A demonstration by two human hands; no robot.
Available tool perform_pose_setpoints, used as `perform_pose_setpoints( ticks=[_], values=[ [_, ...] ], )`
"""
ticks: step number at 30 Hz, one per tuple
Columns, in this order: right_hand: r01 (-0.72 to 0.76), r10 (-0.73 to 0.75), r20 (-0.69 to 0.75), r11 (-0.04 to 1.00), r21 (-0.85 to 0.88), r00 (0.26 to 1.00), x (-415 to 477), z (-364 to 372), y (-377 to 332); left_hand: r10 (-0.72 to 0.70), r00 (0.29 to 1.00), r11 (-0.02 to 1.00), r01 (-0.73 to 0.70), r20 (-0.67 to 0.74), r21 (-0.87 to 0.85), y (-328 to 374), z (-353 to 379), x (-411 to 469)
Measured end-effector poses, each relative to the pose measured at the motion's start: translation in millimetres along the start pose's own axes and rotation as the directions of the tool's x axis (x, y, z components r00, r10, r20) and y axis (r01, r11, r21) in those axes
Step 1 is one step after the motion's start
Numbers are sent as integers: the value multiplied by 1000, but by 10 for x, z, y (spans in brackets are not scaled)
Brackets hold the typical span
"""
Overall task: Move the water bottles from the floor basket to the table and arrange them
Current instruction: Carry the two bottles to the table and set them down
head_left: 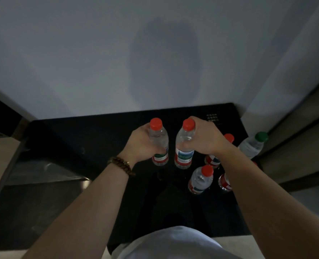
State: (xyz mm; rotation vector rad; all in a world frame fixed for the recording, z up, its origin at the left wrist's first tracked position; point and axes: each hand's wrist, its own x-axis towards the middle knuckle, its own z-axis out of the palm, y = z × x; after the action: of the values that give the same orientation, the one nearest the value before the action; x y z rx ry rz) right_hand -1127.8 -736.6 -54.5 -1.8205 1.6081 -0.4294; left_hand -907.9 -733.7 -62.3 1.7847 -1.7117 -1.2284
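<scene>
Two clear water bottles with red caps stand upright side by side on the black table. My left hand grips the left bottle around its body. My right hand grips the right bottle near its neck and shoulder. To the right stand more red-capped bottles: one in front, one behind my right wrist and one partly hidden under my right forearm. A green-capped bottle stands at the table's right edge. The floor basket is out of view.
A pale wall rises directly behind the table. Dark wooden panelling runs along the right side. A dark ledge and a glossy lower surface lie to the left. White printed marks sit at the table's back right.
</scene>
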Motion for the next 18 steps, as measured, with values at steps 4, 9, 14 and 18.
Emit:
perform_pose_setpoints(
  ticks=[4,9,14,18],
  values=[
    [-27,37,83,993,-113,996,25,57,62,-22,1000,997,22,5,72,-150,235,88],
    [-105,124,108,980,-170,986,130,188,250,-52,999,994,52,-4,95,-302,436,203],
    [-148,182,157,967,-208,971,178,237,325,-80,997,993,81,-17,89,-398,593,293],
    [-212,252,167,951,-224,953,196,274,354,-109,994,989,107,11,97,-425,635,344]
  ],
)
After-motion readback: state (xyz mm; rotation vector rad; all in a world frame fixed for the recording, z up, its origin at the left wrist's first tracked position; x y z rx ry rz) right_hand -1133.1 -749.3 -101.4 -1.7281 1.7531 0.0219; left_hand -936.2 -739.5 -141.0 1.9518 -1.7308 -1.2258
